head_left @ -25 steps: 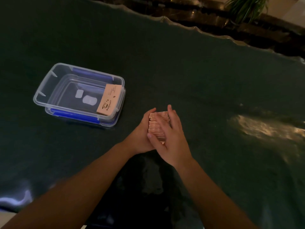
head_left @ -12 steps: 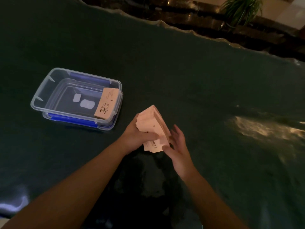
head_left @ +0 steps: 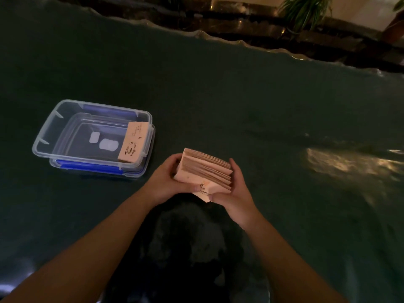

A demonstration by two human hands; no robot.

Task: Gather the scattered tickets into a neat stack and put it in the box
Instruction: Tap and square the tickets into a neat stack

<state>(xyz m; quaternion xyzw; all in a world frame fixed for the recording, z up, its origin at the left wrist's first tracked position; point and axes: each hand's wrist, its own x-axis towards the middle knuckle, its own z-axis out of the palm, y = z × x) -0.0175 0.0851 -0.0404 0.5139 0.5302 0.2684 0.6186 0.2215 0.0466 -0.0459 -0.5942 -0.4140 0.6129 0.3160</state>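
Note:
A thick stack of pale pink tickets (head_left: 204, 169) is held between both hands just above the dark green table. My left hand (head_left: 166, 180) grips its left end and my right hand (head_left: 235, 191) grips its right end, thumb on the near edge. The stack is slightly fanned and tilted. A clear plastic box (head_left: 43, 138) with blue clips sits to the left, about a hand's width from my left hand. One small stack of tickets (head_left: 132, 145) leans against the box's right inner wall.
The dark green table top (head_left: 240, 95) spreads all around, with a wavy far edge (head_left: 218, 38). A bright light reflection (head_left: 341, 160) lies at the right. A potted plant (head_left: 303, 9) stands beyond the table.
The stack turned from upright between my palms to lying flatter; my right hand let go for a moment and now grips the right end again.

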